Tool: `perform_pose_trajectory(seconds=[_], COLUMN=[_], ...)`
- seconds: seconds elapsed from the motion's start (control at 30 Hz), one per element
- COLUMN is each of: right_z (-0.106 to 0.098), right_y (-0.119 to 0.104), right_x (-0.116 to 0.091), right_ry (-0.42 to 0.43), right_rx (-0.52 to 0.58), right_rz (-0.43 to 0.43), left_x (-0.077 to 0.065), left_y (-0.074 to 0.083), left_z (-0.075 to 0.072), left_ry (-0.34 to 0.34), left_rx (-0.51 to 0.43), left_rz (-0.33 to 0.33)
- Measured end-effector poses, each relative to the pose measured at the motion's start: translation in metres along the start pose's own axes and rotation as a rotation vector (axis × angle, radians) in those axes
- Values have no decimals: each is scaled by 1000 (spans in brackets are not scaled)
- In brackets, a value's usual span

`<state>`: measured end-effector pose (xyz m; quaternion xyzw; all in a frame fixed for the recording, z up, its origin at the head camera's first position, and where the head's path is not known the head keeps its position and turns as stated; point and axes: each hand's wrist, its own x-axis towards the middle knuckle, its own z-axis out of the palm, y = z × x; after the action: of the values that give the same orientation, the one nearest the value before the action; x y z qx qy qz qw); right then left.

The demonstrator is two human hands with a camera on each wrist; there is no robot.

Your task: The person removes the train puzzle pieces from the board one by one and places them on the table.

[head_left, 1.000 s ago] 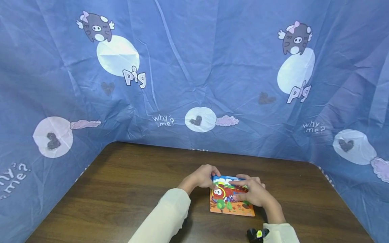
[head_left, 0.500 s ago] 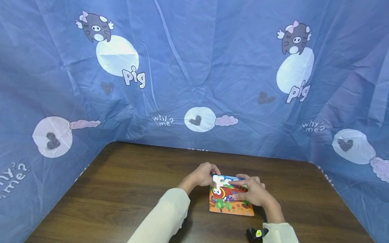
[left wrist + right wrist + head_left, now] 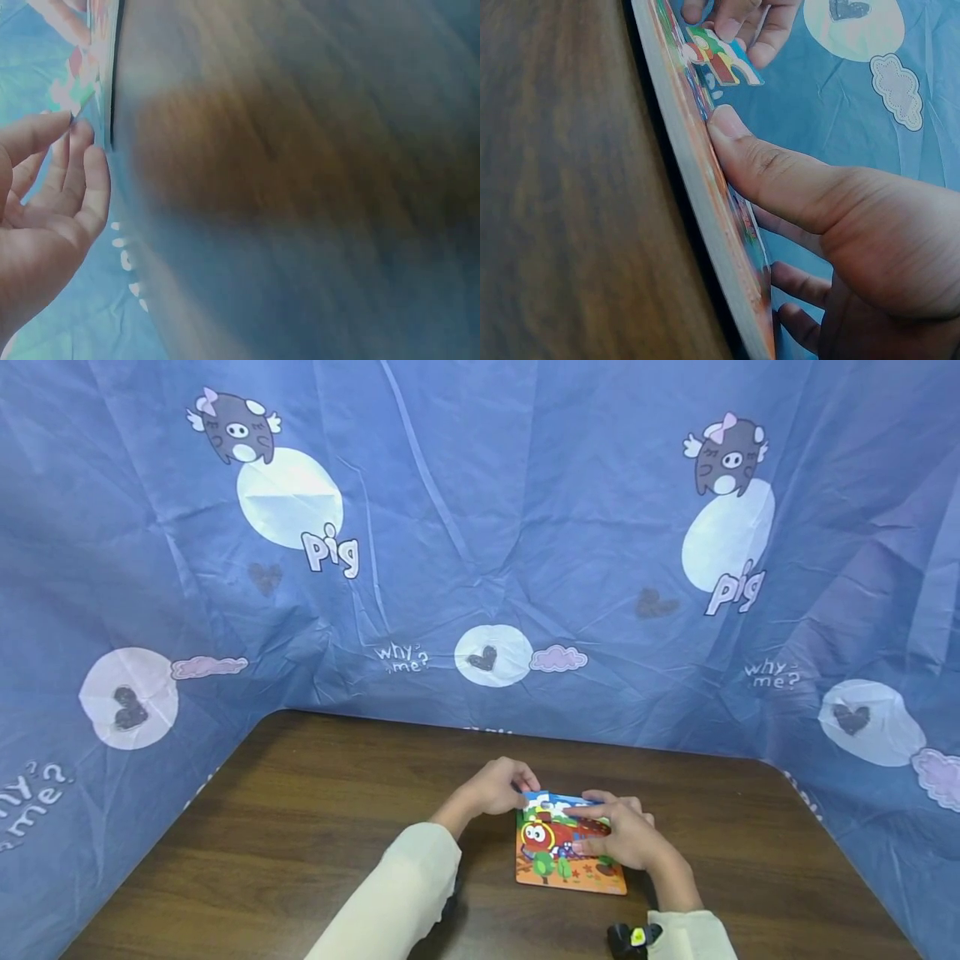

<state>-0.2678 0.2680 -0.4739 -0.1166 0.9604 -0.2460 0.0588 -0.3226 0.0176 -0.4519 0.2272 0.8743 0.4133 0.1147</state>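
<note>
A square jigsaw puzzle (image 3: 573, 875) with a cartoon train on an orange ground lies flat on the wooden table. At its upper left corner my left hand (image 3: 497, 785) pinches a jigsaw piece (image 3: 727, 58) between thumb and fingers. The right wrist view shows this piece raised at a tilt off the puzzle's surface. My right hand (image 3: 628, 835) rests on the puzzle's right side, its thumb (image 3: 761, 161) touching the picture and its fingers spread towards the far edge. Part of the train is hidden beneath that hand.
The brown wooden table (image 3: 337, 827) surrounds the puzzle. A blue cloth (image 3: 435, 527) printed with pigs hangs behind and at both sides. A black wrist device (image 3: 632, 938) sits by the right cuff. The left wrist view is largely blurred tabletop.
My left hand has shifted slightly left. The puzzle's upper left patch looked white half a second ago and shows more colour now. The right hand stays where it was.
</note>
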Motion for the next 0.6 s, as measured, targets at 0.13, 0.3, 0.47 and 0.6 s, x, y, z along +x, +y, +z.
perform_pose_trajectory(seconds=[0.13,0.3,0.47,0.6], right_z=[0,-1,0,0], right_y=[-1,-2,-2,-1], right_x=[1,1,1,-1], right_ry=[-3,-9,-9,-6], right_rx=[-4,-8,-12,-7], right_rz=[-1,6,-2,-7], left_x=[-2,-3,-7,-13], left_y=[-1,-9,-19,-25], left_z=[-5,-12,-26,-39], left_ry=[-8,-6,-1,9], left_rx=[-61,-108,-154,-168], left_rz=[-14,-24,-39,-38])
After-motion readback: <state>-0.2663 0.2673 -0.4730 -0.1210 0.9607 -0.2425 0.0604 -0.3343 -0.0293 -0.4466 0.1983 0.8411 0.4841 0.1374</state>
